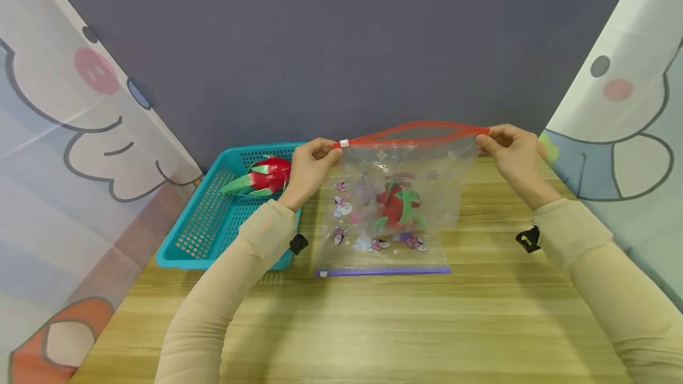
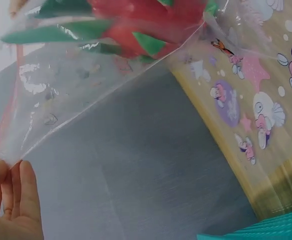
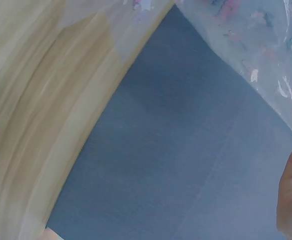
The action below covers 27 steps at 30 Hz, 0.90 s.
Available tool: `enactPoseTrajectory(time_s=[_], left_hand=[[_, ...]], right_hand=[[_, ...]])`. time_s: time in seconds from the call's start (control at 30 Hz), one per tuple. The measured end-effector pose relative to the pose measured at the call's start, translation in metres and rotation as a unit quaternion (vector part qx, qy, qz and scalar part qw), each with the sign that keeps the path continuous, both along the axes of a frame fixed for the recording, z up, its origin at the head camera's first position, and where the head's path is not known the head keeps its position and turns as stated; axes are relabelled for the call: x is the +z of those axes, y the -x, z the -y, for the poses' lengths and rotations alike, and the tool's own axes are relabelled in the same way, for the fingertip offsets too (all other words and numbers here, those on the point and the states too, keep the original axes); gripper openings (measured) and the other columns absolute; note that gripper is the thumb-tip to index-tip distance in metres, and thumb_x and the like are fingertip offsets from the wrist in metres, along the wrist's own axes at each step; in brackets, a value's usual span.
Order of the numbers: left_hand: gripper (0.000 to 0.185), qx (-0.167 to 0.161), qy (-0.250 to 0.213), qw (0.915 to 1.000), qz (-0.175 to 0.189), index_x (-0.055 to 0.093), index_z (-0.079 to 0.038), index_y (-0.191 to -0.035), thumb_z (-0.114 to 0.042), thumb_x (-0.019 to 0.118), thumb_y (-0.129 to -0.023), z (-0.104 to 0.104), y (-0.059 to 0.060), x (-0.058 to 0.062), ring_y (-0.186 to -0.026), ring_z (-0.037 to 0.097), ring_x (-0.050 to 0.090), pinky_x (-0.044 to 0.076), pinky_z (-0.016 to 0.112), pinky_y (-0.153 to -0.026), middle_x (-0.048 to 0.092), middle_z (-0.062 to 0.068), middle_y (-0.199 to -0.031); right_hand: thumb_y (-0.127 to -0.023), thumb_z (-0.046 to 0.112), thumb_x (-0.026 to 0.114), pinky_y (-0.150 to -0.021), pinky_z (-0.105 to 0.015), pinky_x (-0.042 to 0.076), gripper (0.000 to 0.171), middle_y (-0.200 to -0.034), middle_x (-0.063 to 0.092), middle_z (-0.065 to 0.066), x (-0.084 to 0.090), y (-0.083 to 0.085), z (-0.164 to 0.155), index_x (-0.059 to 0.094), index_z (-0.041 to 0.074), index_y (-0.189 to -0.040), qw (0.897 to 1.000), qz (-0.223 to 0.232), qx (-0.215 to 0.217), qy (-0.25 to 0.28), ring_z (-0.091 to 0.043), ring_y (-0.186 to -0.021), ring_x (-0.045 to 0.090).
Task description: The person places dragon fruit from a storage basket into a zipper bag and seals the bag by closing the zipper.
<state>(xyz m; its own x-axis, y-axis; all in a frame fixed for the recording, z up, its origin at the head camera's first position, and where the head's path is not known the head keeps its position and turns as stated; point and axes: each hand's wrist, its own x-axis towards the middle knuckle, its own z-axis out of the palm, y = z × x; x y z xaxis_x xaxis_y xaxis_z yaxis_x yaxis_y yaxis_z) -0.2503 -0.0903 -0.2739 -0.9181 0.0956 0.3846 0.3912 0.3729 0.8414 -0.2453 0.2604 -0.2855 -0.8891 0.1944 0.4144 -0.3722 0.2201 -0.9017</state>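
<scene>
Between my two hands hangs a clear zip bag (image 1: pixel 445 188) with a red zip edge, its mouth gaping in the middle. My left hand (image 1: pixel 306 173) pinches the left corner, right by the white slider (image 1: pixel 344 143). The opposite corner is pinched by my right hand (image 1: pixel 514 156). Inside the bag sits a red dragon fruit (image 1: pixel 392 205) with green leaf tips, also visible through the plastic in the left wrist view. Below and partly behind it, a printed zip bag (image 1: pixel 341 248) with a purple zip lies flat on the table.
On the left, a teal plastic basket (image 1: pixel 184 264) holds another dragon fruit (image 1: pixel 271 174), close beside my left forearm. The wooden table (image 1: pixel 405 330) meets a dark grey panel (image 1: pixel 341 46) at the back. Cartoon-printed curtains (image 1: pixel 48 153) hang on both sides.
</scene>
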Motion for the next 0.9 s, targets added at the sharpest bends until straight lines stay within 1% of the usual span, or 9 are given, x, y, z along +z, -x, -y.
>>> enactPoseTrajectory(time_s=[0.1, 0.17, 0.2, 0.3, 0.43, 0.57, 0.7, 0.8, 0.9], left_hand=[[0.019, 0.002, -0.013, 0.9999, -0.009, 0.067, -0.005, -0.096, -0.021, 0.064, -0.087, 0.001, -0.001, 0.002, -0.080, 0.020, 0.065, 0.054, 0.032, -0.071, 0.068, 0.012, -0.086], [0.018, 0.002, -0.022, 0.9997, -0.008, 0.067, -0.005, -0.095, -0.020, 0.065, -0.086, 0.001, -0.001, 0.002, -0.079, 0.021, 0.065, 0.054, 0.031, -0.071, 0.068, 0.013, -0.086], [0.018, 0.001, -0.025, 0.9996, -0.009, 0.068, -0.004, -0.095, -0.020, 0.065, -0.086, 0.000, -0.001, 0.002, -0.079, 0.021, 0.065, 0.054, 0.028, -0.070, 0.068, 0.013, -0.086], [0.018, -0.001, -0.040, 0.9992, -0.005, 0.068, -0.003, -0.095, -0.019, 0.065, -0.085, 0.000, 0.000, 0.002, -0.076, 0.017, 0.065, 0.055, 0.028, -0.071, 0.068, 0.012, -0.085], [0.020, -0.008, -0.055, 0.9984, -0.003, 0.068, -0.001, -0.096, -0.018, 0.066, -0.085, -0.002, 0.003, 0.002, -0.072, 0.012, 0.064, 0.055, 0.033, -0.074, 0.068, 0.012, -0.084], [0.020, -0.009, -0.060, 0.9982, 0.003, 0.067, -0.001, -0.096, -0.017, 0.065, -0.085, -0.001, 0.005, 0.001, -0.073, 0.014, 0.064, 0.055, 0.034, -0.075, 0.067, 0.013, -0.085], [0.018, -0.004, -0.049, 0.9986, 0.016, 0.067, -0.002, -0.096, -0.017, 0.065, -0.086, 0.001, 0.003, 0.000, -0.075, 0.014, 0.065, 0.055, 0.029, -0.074, 0.067, 0.013, -0.087], [0.018, -0.005, -0.036, 0.9991, 0.023, 0.067, -0.004, -0.097, -0.019, 0.064, -0.086, 0.002, 0.002, -0.001, -0.077, 0.017, 0.066, 0.055, 0.027, -0.073, 0.068, 0.012, -0.089], [0.018, -0.009, -0.033, 0.9991, 0.025, 0.067, -0.004, -0.097, -0.019, 0.064, -0.086, 0.001, 0.001, -0.001, -0.081, 0.023, 0.066, 0.055, 0.027, -0.073, 0.068, 0.013, -0.090]], right_hand=[[-0.082, 0.025, 0.066, -0.056, -0.010, 0.047, 0.017, -0.066, 0.060, 0.025, 0.006, -0.002, -0.004, 0.066, 0.010, -0.089, 0.997, 0.036, -0.050, -0.053, 0.007, -0.061, 0.060], [-0.082, 0.029, 0.066, -0.056, -0.009, 0.046, 0.021, -0.066, 0.059, 0.026, 0.009, -0.003, -0.004, 0.066, 0.009, -0.091, 0.994, 0.054, -0.061, -0.072, 0.008, -0.062, 0.059], [-0.082, 0.030, 0.066, -0.057, -0.009, 0.046, 0.022, -0.066, 0.059, 0.027, 0.011, -0.003, -0.004, 0.065, 0.009, -0.091, 0.994, 0.059, -0.062, -0.072, 0.008, -0.062, 0.059], [-0.083, 0.024, 0.065, -0.059, -0.009, 0.048, 0.013, -0.065, 0.059, 0.026, 0.012, -0.002, -0.004, 0.065, 0.012, -0.087, 0.995, 0.056, -0.061, -0.057, 0.008, -0.061, 0.059], [-0.084, 0.017, 0.065, -0.060, -0.009, 0.049, 0.005, -0.065, 0.059, 0.025, 0.011, 0.001, -0.003, 0.064, 0.012, -0.083, 0.997, 0.044, -0.063, -0.030, 0.008, -0.060, 0.059], [-0.084, 0.017, 0.065, -0.059, -0.008, 0.048, 0.010, -0.064, 0.058, 0.024, 0.014, 0.001, -0.002, 0.064, 0.007, -0.087, 0.996, 0.050, -0.073, -0.032, 0.007, -0.059, 0.058], [-0.083, 0.020, 0.066, -0.058, -0.009, 0.047, 0.007, -0.065, 0.059, 0.023, 0.019, 0.000, -0.002, 0.066, 0.014, -0.087, 0.995, 0.058, -0.076, -0.038, 0.006, -0.062, 0.057], [-0.083, 0.027, 0.066, -0.059, -0.008, 0.046, 0.010, -0.068, 0.059, 0.024, 0.021, -0.001, -0.002, 0.064, 0.019, -0.089, 0.993, 0.074, -0.077, -0.048, 0.007, -0.064, 0.058], [-0.082, 0.030, 0.066, -0.060, -0.007, 0.046, 0.017, -0.068, 0.058, 0.025, 0.020, -0.001, -0.002, 0.063, 0.016, -0.091, 0.993, 0.081, -0.075, -0.044, 0.009, -0.064, 0.058]])
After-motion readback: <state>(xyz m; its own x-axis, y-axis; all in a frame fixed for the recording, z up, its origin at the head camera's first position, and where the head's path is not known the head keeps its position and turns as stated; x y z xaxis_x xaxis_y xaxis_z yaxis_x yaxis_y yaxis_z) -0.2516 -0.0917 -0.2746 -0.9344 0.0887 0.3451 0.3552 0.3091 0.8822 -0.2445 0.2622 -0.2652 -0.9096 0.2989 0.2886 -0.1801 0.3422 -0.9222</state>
